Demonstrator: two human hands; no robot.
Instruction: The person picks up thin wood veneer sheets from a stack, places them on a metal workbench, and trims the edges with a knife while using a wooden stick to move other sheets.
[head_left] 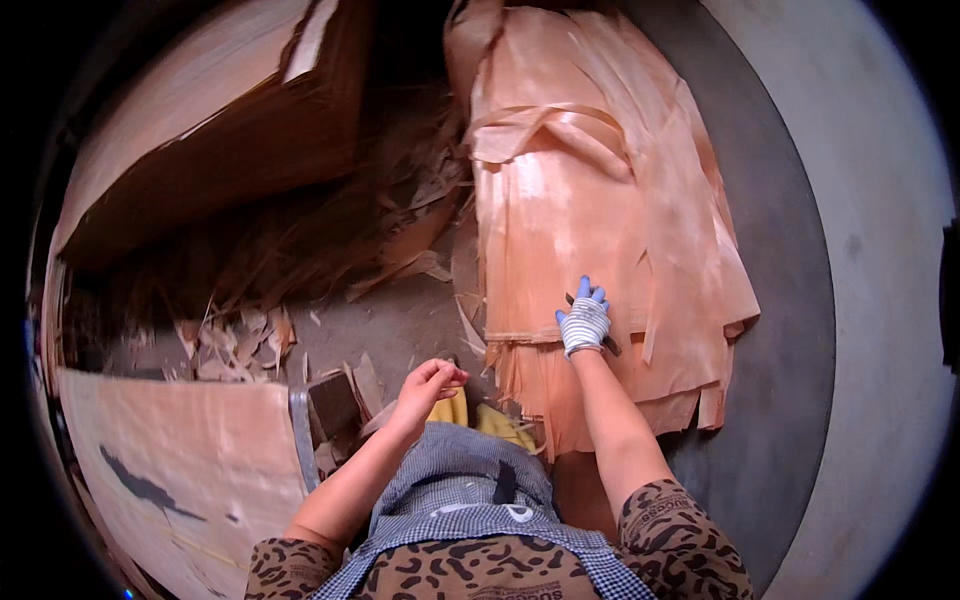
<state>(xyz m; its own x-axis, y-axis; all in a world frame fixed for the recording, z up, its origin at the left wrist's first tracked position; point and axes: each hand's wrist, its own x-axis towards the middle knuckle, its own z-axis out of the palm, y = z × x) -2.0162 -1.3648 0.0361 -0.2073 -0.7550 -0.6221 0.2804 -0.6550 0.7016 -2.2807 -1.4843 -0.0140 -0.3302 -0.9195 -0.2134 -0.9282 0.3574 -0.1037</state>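
The right hand (584,327) lies on top of a pile of thin wood sheets (560,225), near the end closest to the person. Its fingers point away and are a little spread. It wears a glove (588,320) with white and grey stripes and blue fingertips. A thin dark thing (612,346) pokes out from under the hand, but I cannot tell if the hand grips it. The pile is right under this hand and goes on far past it.

The left hand (430,386) is bare and hangs in the air, just left of the pile. Its fingers bend in toward the thumb; I cannot tell if they pinch something.

The sheets are pinky tan, smooth and a bit shiny. Their near ends are ragged, like torn paper. Farther up, a loose strip (590,150) curls over the pile.

The person wears a checked apron (455,475) over a brown shirt (470,570) with black spots. To the left, curly wood scraps (245,345) lie on the grey floor (400,315). A tall stack of sheets (190,110) stands behind them. Nearer, a wide flat sheet (220,430) has a dark, jagged patch (145,485).
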